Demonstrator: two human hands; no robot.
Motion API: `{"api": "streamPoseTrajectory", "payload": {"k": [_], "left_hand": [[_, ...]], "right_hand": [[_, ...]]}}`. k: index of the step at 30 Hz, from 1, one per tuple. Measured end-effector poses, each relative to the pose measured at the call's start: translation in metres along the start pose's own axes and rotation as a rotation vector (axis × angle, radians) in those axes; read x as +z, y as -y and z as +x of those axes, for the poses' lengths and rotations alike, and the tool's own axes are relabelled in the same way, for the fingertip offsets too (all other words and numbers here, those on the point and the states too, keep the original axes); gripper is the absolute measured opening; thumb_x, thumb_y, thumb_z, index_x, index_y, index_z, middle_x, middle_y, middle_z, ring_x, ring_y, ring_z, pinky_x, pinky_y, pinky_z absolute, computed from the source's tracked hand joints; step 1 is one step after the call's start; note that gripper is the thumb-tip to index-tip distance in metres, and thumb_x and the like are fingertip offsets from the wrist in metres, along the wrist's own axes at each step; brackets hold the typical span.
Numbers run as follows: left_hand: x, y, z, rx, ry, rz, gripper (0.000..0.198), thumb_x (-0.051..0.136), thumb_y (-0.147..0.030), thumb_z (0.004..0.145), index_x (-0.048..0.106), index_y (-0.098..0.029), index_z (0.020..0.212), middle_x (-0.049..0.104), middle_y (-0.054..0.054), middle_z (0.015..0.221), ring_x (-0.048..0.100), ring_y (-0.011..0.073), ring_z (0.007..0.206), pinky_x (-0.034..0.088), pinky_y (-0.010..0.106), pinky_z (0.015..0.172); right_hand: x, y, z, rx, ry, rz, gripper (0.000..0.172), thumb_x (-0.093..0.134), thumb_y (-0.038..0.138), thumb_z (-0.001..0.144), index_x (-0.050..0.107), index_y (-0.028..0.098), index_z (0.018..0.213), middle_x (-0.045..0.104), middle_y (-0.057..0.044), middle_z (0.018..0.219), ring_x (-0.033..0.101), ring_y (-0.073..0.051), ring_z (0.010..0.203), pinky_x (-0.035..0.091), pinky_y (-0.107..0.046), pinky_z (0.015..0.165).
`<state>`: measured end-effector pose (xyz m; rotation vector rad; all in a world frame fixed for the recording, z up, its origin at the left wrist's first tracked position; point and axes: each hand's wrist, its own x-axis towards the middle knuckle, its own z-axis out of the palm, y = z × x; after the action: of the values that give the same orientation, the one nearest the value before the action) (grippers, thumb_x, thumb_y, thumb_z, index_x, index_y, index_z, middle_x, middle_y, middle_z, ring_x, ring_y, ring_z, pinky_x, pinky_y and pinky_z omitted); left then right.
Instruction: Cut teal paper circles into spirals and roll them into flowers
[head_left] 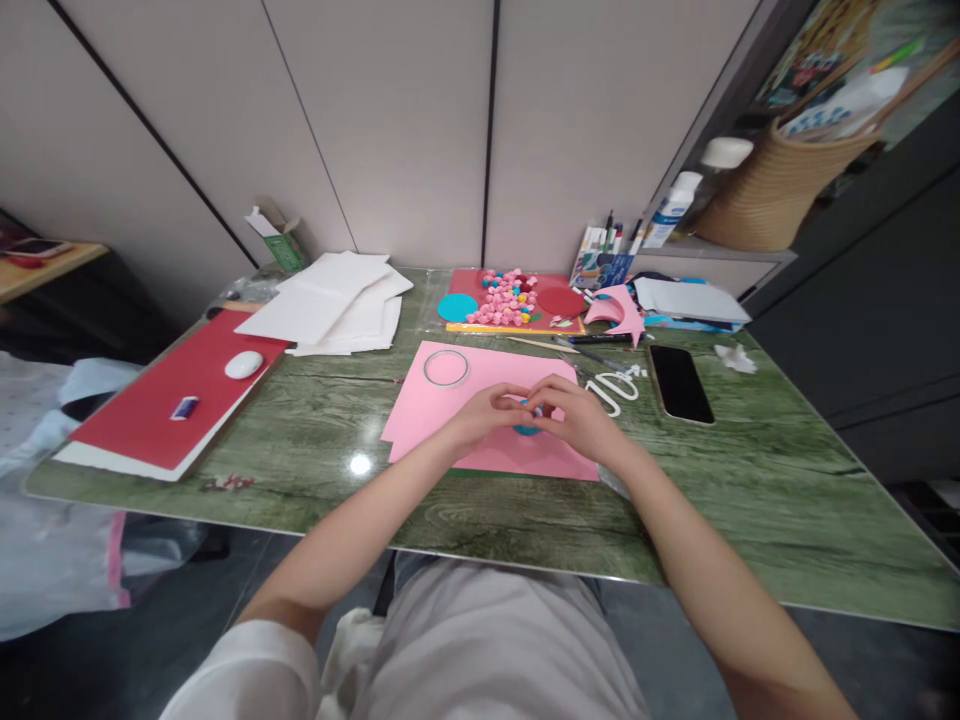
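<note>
Over a sheet of pink paper (420,410), my two hands meet at the fingertips. A small blue piece (527,430), perhaps paper, shows between and beneath them, partly hidden by the fingers. My left hand (491,412) is closed in a pinch at its left side. From the right, my right hand (581,418) curls around it with thumb and fingers pressed together. A round ring (446,368) lies on the pink paper, left of my hands. White-handled scissors (609,390) rest just beyond my right hand.
Pink pompom-like pieces (504,300) are heaped on red sheets at the back, beside a blue disc (457,307). A phone (681,384) lies to the right. White papers (322,300) and a red sheet (165,400) with a white mouse (244,365) are left.
</note>
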<state>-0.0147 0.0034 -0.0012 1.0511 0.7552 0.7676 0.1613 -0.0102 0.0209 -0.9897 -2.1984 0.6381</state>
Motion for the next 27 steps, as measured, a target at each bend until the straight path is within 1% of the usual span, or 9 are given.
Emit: {"api": "streamPoseTrajectory", "payload": {"k": [6, 10, 13, 15, 17, 19, 22, 24, 27], "left_hand": [[0.002, -0.006, -0.003, -0.020, 0.010, 0.009, 0.043, 0.074, -0.018, 0.056, 0.057, -0.012, 0.095, 0.064, 0.003, 0.072, 0.059, 0.0122, 0.068, 0.041, 0.028, 0.072], [0.001, -0.004, -0.002, -0.020, 0.018, -0.013, 0.045, 0.074, -0.018, 0.056, 0.057, -0.012, 0.097, 0.064, 0.003, 0.073, 0.059, 0.0120, 0.068, 0.040, 0.028, 0.072], [0.001, -0.002, -0.001, -0.021, 0.004, -0.071, 0.045, 0.074, -0.018, 0.056, 0.057, -0.012, 0.097, 0.064, 0.003, 0.074, 0.059, 0.0118, 0.068, 0.040, 0.028, 0.071], [0.000, -0.002, 0.000, -0.019, -0.018, -0.137, 0.044, 0.074, -0.017, 0.056, 0.058, -0.012, 0.096, 0.064, 0.004, 0.075, 0.059, 0.0116, 0.068, 0.040, 0.027, 0.070], [-0.001, -0.003, 0.000, -0.035, -0.062, -0.207, 0.043, 0.074, -0.016, 0.056, 0.058, -0.013, 0.095, 0.064, 0.003, 0.075, 0.058, 0.0104, 0.066, 0.040, 0.025, 0.067], [-0.003, -0.005, 0.000, -0.060, -0.112, -0.273, 0.041, 0.073, -0.016, 0.058, 0.057, -0.014, 0.096, 0.063, 0.002, 0.073, 0.057, 0.0089, 0.063, 0.040, 0.024, 0.064], [-0.004, -0.006, 0.001, -0.075, -0.166, -0.357, 0.038, 0.072, -0.016, 0.059, 0.057, -0.015, 0.095, 0.063, 0.001, 0.075, 0.056, 0.0083, 0.062, 0.040, 0.024, 0.063], [-0.004, -0.007, 0.001, -0.075, -0.185, -0.395, 0.037, 0.072, -0.015, 0.059, 0.057, -0.015, 0.094, 0.062, 0.001, 0.077, 0.057, 0.0089, 0.064, 0.041, 0.024, 0.063], [-0.003, -0.006, 0.001, -0.059, -0.187, -0.440, 0.035, 0.071, -0.013, 0.060, 0.056, -0.015, 0.092, 0.061, 0.000, 0.074, 0.056, 0.0093, 0.064, 0.042, 0.024, 0.061]], "right_hand": [[-0.001, 0.001, 0.000, -0.003, 0.008, 0.024, 0.008, 0.058, 0.025, 0.078, 0.063, 0.022, 0.083, 0.054, -0.003, 0.089, 0.054, -0.012, 0.067, 0.046, -0.028, 0.065], [-0.001, 0.001, 0.000, 0.003, 0.004, 0.032, 0.008, 0.059, 0.024, 0.077, 0.064, 0.023, 0.084, 0.054, -0.003, 0.089, 0.054, -0.012, 0.068, 0.046, -0.028, 0.065], [-0.001, 0.002, 0.000, 0.006, -0.008, 0.026, 0.009, 0.060, 0.023, 0.077, 0.063, 0.022, 0.085, 0.054, -0.003, 0.089, 0.053, -0.011, 0.066, 0.045, -0.027, 0.065], [-0.002, 0.002, 0.001, 0.015, -0.031, 0.015, 0.012, 0.060, 0.023, 0.077, 0.062, 0.023, 0.089, 0.055, -0.002, 0.088, 0.053, -0.011, 0.064, 0.045, -0.027, 0.065], [-0.002, 0.003, 0.002, 0.031, -0.057, -0.007, 0.016, 0.060, 0.025, 0.077, 0.060, 0.023, 0.093, 0.056, -0.002, 0.088, 0.053, -0.011, 0.064, 0.044, -0.027, 0.065], [0.000, 0.004, 0.002, 0.059, -0.098, -0.034, 0.016, 0.059, 0.028, 0.078, 0.057, 0.022, 0.093, 0.057, -0.002, 0.087, 0.053, -0.011, 0.063, 0.042, -0.026, 0.064], [0.007, 0.005, 0.001, 0.108, -0.148, -0.093, 0.015, 0.057, 0.032, 0.079, 0.053, 0.019, 0.084, 0.055, 0.000, 0.077, 0.051, -0.011, 0.060, 0.040, -0.025, 0.060], [0.015, 0.005, 0.000, 0.126, -0.145, -0.170, 0.017, 0.058, 0.034, 0.078, 0.050, 0.019, 0.080, 0.053, 0.001, 0.072, 0.049, -0.011, 0.059, 0.038, -0.024, 0.058], [0.030, 0.005, -0.002, 0.093, -0.108, -0.332, 0.018, 0.059, 0.035, 0.077, 0.050, 0.019, 0.079, 0.055, -0.002, 0.077, 0.051, -0.015, 0.067, 0.037, -0.026, 0.061]]}}
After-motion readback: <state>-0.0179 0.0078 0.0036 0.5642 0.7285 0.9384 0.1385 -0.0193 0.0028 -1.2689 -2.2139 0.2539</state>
